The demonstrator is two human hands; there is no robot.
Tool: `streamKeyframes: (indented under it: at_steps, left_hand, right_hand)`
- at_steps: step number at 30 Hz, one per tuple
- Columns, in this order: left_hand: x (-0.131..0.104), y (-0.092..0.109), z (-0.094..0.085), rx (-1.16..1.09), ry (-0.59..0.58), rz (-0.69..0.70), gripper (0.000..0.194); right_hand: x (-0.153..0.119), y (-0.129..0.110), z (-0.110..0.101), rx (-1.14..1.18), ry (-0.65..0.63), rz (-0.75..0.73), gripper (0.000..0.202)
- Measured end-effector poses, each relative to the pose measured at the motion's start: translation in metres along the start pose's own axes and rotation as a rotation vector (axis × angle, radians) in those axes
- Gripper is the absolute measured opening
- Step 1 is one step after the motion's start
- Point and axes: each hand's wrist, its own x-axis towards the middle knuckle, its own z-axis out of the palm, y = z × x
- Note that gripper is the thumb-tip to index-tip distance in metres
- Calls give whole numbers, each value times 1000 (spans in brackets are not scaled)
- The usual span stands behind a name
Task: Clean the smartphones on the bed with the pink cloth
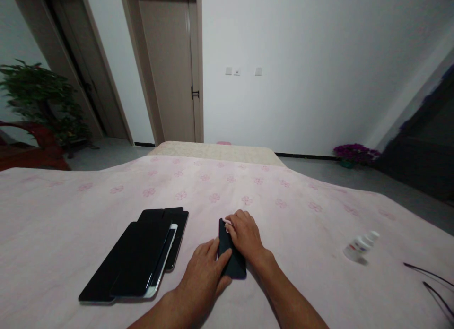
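A dark phone [234,266] lies on the pink flowered cloth, its long side pointing away from me. My left hand [204,270] grips its left edge, with the thumb across the top face. On the far end of the phone, my right hand [245,232] presses down with its fingers curled. A small white piece [227,221], perhaps a wipe, peeks out under those fingers; most of it is hidden. To the left, several black phones or tablets [142,253] lie overlapped in a pile, one of them with a white edge [172,232].
A white bottle [360,246] with a white cap is at the right, blurred. Thin black cables or straps [431,274] lie at the right edge. Beyond the cloth [298,211] stand a closed door [170,64], a plant [39,97], a red chair [39,142] and purple flowers [354,153].
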Motion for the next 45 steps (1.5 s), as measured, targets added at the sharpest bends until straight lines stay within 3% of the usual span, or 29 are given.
streamKeyframes:
  at_steps: [4,13,21,28,36,45]
  left_hand:
    - [0,-1,1,-14,9,1,60]
    - [-1,1,0,16,-8,-4,58]
    - [0,4,-6,-6,-17,-5,60]
    - [0,4,-3,11,-16,-18,58]
    - [-1,4,-5,38,-2,6,62]
    - [-2,0,-1,33,-1,27,66]
  right_hand:
    - [-8,2,-3,47,-31,-71,12]
    - [-9,11,1,0,48,86,15]
    - [-12,1,-7,45,-30,-11,12]
    - [-8,8,-1,-30,61,85,14]
    - [-12,-1,1,61,31,-44,11]
    - [-19,1,2,64,67,-49,12]
